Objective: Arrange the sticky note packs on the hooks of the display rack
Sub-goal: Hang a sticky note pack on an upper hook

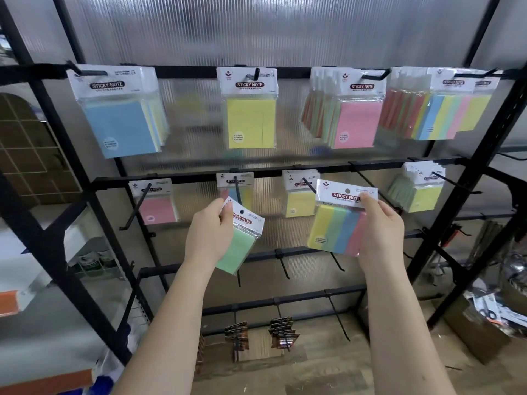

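Sticky note packs: left hand (209,233) grips green pack (241,243), right hand (380,223) multicolour pack (339,223) (two held).

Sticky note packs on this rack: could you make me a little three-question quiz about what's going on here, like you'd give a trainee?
1. True or false: both hands hold a pack.
2. Which pack does the right hand hold? A) plain pink B) striped multicolour C) plain blue
3. Fill in: the left hand holds a ____ pack in front of the middle row of the rack.

Key:
1. True; neither pack is on a hook yet.
2. B, the striped pack, pinched at its white header card.
3. Green: the green pack, tilted.
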Action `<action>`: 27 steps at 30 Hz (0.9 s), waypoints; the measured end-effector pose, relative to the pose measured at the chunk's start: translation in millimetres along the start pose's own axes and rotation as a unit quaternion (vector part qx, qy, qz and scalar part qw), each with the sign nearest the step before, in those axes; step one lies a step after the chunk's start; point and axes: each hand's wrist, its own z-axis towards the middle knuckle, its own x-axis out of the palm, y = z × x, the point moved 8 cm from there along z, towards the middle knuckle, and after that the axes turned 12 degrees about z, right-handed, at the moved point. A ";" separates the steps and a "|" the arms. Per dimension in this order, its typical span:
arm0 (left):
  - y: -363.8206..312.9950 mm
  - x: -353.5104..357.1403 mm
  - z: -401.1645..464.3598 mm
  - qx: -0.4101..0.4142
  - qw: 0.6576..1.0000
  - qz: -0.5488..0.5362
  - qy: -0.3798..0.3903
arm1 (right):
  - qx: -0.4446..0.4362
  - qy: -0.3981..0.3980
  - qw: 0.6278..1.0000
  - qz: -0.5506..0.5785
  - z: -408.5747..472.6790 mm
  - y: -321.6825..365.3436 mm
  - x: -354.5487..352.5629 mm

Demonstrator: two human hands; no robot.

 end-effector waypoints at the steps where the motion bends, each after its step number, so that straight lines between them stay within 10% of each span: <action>1: -4.3 -3.2 -3.5 0.011 1.000 -0.002 -0.007 | -0.002 0.001 1.000 0.000 -1.0 2.3 -3.1; 27: -172.9 60.8 -5.8 0.034 0.998 0.051 -0.017 | -0.134 0.080 0.988 0.018 90.6 156.8 -68.6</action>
